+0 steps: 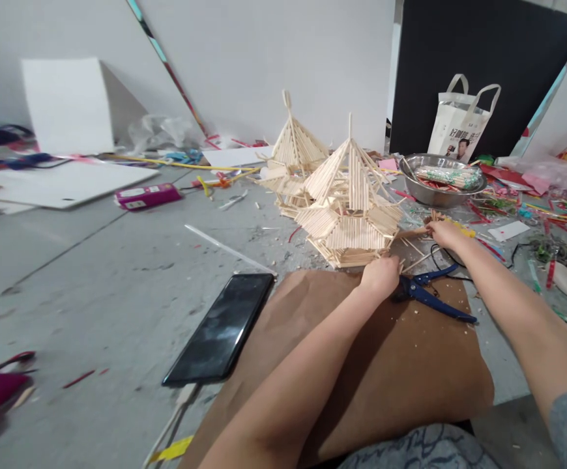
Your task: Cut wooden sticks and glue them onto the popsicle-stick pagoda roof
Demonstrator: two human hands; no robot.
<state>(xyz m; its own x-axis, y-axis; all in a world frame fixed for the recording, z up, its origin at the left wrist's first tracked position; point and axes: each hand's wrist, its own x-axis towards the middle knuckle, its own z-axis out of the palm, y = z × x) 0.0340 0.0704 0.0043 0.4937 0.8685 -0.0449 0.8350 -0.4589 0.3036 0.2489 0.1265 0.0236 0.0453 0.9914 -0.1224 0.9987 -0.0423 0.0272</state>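
A pagoda-like model (356, 231) built of thin wooden sticks stands upright on the floor, with a pointed roof. A similar stick model (296, 143) is directly behind it. My left hand (381, 277) is closed at the front right corner of the nearer model; its fingers hide whatever is in them. To its right, my right hand (444, 234) is closed around light wooden sticks (414, 232) that point toward the model. Blue-handled pliers (430, 293) lie beside my left hand, their jaws partly hidden. Loose sticks lie between the hands.
Brown paper (410, 371) covers the floor before me. A phone (219, 329) with a cable lies at its left edge. Behind my right hand are a metal bowl (418, 189) holding packed sticks and a white bag (459, 127). A purple box (149, 196) lies farther left; scraps litter the right.
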